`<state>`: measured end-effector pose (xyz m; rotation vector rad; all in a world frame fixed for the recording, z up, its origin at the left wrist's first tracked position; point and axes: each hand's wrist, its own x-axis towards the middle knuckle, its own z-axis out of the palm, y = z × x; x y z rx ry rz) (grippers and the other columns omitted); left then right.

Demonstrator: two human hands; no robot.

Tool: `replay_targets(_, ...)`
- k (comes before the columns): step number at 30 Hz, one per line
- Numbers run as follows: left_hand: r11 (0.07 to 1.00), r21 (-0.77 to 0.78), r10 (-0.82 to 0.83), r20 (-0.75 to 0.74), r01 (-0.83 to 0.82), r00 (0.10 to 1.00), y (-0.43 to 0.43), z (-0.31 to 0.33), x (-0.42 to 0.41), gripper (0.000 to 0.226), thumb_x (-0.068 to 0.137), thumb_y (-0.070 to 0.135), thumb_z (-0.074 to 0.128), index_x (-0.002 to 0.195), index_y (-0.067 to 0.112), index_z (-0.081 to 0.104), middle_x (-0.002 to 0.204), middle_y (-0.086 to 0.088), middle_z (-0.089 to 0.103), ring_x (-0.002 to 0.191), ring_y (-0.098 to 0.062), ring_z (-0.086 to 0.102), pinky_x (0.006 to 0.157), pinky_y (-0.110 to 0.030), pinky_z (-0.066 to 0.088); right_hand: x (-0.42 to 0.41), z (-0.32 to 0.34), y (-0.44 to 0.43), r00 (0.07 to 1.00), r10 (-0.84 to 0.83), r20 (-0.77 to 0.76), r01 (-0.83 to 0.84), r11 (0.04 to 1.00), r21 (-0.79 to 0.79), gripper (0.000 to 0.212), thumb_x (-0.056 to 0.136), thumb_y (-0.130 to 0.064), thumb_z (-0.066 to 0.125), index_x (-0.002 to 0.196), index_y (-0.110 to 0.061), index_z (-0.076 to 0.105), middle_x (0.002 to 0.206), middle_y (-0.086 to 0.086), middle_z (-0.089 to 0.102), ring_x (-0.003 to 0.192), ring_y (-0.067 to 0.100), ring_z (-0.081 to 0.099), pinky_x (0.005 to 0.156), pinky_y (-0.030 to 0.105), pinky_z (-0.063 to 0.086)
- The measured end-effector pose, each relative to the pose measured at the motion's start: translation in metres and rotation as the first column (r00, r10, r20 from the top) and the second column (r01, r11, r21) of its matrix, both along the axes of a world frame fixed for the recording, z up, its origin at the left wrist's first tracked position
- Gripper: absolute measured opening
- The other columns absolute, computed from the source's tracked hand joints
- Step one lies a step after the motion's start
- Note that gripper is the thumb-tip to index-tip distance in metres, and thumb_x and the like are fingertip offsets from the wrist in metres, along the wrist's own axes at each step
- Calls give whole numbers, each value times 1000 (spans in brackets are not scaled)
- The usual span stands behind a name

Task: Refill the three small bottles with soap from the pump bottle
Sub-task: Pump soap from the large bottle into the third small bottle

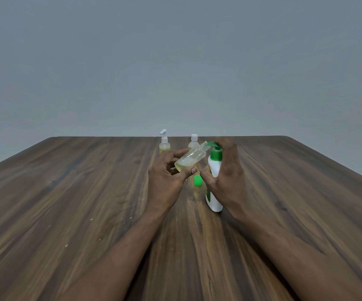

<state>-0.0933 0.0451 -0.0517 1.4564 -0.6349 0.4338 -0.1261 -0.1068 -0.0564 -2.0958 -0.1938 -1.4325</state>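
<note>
- Two bare forearms stretched over a dark wooden table (67, 213).
- Left hand (167, 179), fingers and thumb curled round a small clear bottle (190, 159): uncapped, tilted, mouth up by the pump spout, yellowish soap pooled low.
- Right hand (225, 170) clasped about the white pump bottle (213, 168), fingertips atop its green pump head (214, 145).
- Loose green cap (198, 180) on the table between the hands.
- Behind, upright: pump-topped small bottle (164, 144), white-capped small bottle (194, 139).

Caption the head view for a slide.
Left hand tilts a small clear bottle to the spout of the white pump bottle, gripped by the right hand.
</note>
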Motion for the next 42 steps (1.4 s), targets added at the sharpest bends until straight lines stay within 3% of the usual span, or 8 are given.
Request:
replay_targets(3,1000,-4,-2,13,2,1000,0,0,-1,42,74,3,88,110,17,74,107,8,75,91,-6,72,75,-18,56,-1,0,-1,1000,-6,-23,6,1000,-11,64,80,-15,78,132,-20,41,125,-2,49,103,-10,45,80,1,35)
replay_targets(8,1000,-15,-8,5,8,1000,-1,1,-1,44,74,4,87,111,24,73,109,5,75,93,-12,73,77,-22,57,-1,-1,0,996,-42,-78,38,998,-43,81,80,-16,75,148,-21,30,146,-3,35,126,4,43,79,12,41)
replay_targets(13,1000,-25,-4,-1,4,1000,-1,2,-1,45,74,4,87,110,26,73,110,5,75,96,-14,73,81,-29,60,-1,-1,4,996,-61,-68,59,998,-32,78,80,-17,73,145,-23,30,141,-3,37,117,4,46,73,22,44)
replay_targets(17,1000,-17,-4,2,4,1000,0,0,0,44,74,3,87,112,22,74,110,4,75,97,-14,73,83,-31,60,-3,0,3,998,-24,-53,24,1000,8,68,80,-18,76,134,-25,36,122,-15,40,99,-10,45,74,7,39)
replay_targets(21,1000,-10,1,3,-1,1000,0,-1,1,44,74,3,87,110,23,73,109,4,75,97,-15,73,82,-33,60,-3,0,4,998,-17,-62,18,1000,6,69,78,-14,77,134,-24,37,124,-14,40,104,-15,42,76,-1,35)
replay_targets(27,1000,-11,-7,-3,7,1000,1,-1,2,40,78,7,85,110,26,70,110,1,75,100,-18,72,87,-40,61,-5,2,4,995,-60,-76,57,997,-45,78,78,-12,75,146,-11,35,143,2,40,116,4,46,73,23,47)
replay_targets(35,999,-15,-29,-25,28,999,0,0,3,41,77,4,85,112,22,71,110,3,75,97,-14,73,83,-30,60,0,-1,1,999,-12,-43,12,1000,7,71,77,-16,72,137,-24,35,131,-7,44,109,-17,41,78,0,36)
replay_targets(42,1000,-8,-23,-14,23,1000,1,-2,3,41,76,3,86,112,19,73,109,3,75,97,-17,73,83,-36,61,1,-2,1,1000,-6,-27,6,1000,20,67,79,-14,76,132,-27,38,123,-12,45,102,-11,46,79,0,35)
